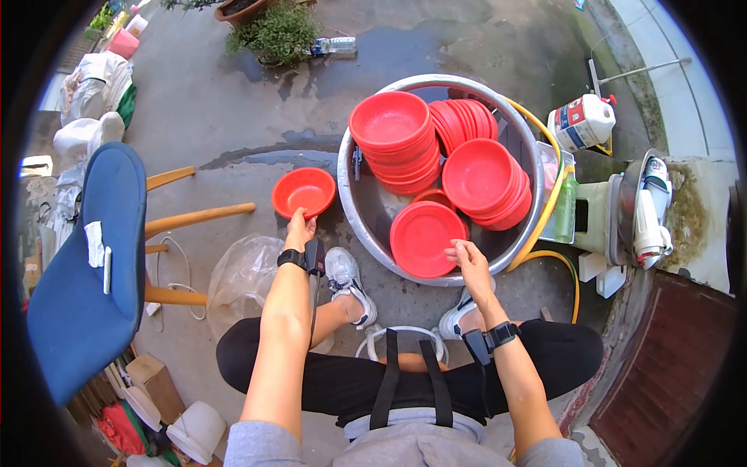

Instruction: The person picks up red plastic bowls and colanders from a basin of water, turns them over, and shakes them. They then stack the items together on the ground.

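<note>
A shallow red plastic bowl (302, 191) is held out beside the tub by my left hand (302, 227), with the fingers closed on its near rim. My right hand (470, 262) has its fingers curled in at the right edge of another red bowl (426, 237), which lies tilted at the front of the big round metal tub (364, 247). Inside that tub, one tall stack of red bowls (391, 122) stands at the left and a second stack (482, 177) leans at the right. More bowls (469, 123) rest on edge behind them.
A blue chair (93, 257) with wooden legs stands at my left, a clear plastic bag (245, 276) near it. A yellow hose (554, 198) runs along the tub's right side. Beyond it are a white jug (583, 122) and a green bottle (566, 206). A potted plant (276, 35) stands ahead.
</note>
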A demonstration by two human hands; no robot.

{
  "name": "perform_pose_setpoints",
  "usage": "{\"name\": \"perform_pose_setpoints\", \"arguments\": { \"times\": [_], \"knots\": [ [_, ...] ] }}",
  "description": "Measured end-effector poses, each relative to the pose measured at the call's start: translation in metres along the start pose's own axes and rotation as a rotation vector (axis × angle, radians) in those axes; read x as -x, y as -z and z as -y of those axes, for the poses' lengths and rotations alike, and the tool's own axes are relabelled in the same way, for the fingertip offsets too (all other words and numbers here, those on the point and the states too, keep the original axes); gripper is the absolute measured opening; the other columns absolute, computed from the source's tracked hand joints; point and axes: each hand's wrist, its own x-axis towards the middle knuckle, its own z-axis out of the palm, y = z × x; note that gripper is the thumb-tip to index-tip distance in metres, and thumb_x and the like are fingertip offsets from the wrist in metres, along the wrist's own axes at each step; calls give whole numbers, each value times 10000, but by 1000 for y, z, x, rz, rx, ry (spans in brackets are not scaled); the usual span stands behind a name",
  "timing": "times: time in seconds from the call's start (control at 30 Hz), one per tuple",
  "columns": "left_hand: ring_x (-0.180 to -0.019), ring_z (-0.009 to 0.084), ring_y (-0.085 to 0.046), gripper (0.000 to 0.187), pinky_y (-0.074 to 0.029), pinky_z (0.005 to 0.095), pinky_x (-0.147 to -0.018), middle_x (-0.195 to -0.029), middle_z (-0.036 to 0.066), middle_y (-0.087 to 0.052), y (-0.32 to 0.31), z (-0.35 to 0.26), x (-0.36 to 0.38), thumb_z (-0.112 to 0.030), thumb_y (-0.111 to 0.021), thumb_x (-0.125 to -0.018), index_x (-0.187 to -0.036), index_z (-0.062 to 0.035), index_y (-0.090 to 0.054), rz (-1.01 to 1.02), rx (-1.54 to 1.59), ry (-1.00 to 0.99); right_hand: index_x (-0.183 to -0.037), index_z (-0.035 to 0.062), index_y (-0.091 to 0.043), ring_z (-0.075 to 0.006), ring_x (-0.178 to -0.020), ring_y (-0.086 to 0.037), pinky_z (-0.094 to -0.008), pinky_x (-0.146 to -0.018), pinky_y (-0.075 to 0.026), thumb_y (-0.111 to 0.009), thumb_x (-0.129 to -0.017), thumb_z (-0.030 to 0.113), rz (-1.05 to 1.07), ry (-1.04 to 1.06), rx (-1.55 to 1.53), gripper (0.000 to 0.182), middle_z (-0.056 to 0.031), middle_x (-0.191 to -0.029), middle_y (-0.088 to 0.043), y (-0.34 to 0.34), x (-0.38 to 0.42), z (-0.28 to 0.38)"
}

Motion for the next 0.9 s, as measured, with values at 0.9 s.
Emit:
{"name": "perform_pose_setpoints", "arguments": {
  "times": [0.9],
  "knots": [
    [-789, 134, -573, 307, -496, 276, -662, -963, 24, -623, -54, 7, 94, -225, -616, -892, -1163, -80, -609, 232, -646, -403, -982, 61, -541, -365, -825, -651, -456, -718, -490, -631, -857, 312, -311, -71, 570, 294, -162, -831, -670, -2, -3, -29]
  ]
}}
